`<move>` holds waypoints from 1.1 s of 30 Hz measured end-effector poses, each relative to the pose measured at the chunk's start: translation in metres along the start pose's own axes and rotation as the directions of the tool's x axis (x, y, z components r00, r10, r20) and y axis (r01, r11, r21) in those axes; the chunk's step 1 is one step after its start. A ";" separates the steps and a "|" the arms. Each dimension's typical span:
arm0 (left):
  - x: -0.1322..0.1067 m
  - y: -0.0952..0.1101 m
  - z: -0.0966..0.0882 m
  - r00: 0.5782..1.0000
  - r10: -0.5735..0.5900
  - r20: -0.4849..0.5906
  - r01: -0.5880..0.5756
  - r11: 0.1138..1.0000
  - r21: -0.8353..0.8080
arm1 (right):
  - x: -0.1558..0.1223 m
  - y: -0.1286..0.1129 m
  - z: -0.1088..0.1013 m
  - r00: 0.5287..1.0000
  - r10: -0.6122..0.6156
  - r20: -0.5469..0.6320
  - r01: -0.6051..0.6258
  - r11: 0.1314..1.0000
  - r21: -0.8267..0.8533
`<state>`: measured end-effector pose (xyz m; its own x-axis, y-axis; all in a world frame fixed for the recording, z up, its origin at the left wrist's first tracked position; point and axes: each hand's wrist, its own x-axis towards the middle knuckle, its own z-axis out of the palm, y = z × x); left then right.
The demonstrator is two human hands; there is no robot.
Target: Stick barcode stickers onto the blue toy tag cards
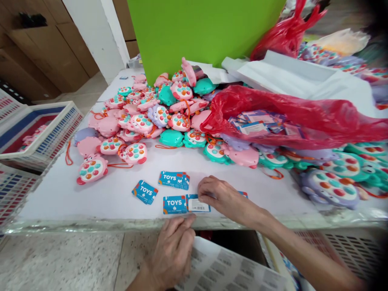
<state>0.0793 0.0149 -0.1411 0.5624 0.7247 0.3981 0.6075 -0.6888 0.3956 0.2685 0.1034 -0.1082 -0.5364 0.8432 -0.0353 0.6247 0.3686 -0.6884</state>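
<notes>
My left hand (174, 252) is closed on the edge of a sheet of barcode stickers (224, 268), below the table's front edge. My right hand (220, 198) is over the table, fingers curled together, with the fingertips at a white barcode sticker (198, 206) on a blue card (190, 198). Touching that card on its left is a blue card with the word TOYS (174, 205). Further cards lie around: a tilted TOYS card (144, 192) to the left and a small overlapping group of TOYS cards (174, 180) behind. Another card (243, 194) is mostly hidden behind my right hand.
Pink, teal and purple animal-shaped toys (141, 123) with coloured buttons and orange cords are heaped across the table (60, 198). A red plastic bag (303, 121) holding more cards lies on the heap. A green panel (200, 32) stands behind; plastic baskets (65, 125) stand at the left.
</notes>
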 end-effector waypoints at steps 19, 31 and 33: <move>0.000 0.002 0.004 0.997 -0.009 0.081 0.003 0.997 0.079 | 0.001 -0.002 0.001 1.000 0.008 0.001 -0.008 1.000 -0.019; 0.003 0.004 0.008 0.994 -0.016 0.107 -0.007 0.977 0.211 | 0.000 -0.006 -0.001 0.997 0.068 -0.022 -0.070 0.995 -0.072; 0.004 0.004 0.008 0.995 -0.012 0.097 -0.008 0.978 0.209 | -0.001 -0.003 -0.001 0.993 0.099 -0.071 -0.103 0.993 -0.058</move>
<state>0.0878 0.0152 -0.1447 0.6067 0.7317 0.3108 0.7067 -0.6755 0.2106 0.2676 0.1019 -0.1047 -0.4303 0.9012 -0.0522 0.7084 0.3013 -0.6382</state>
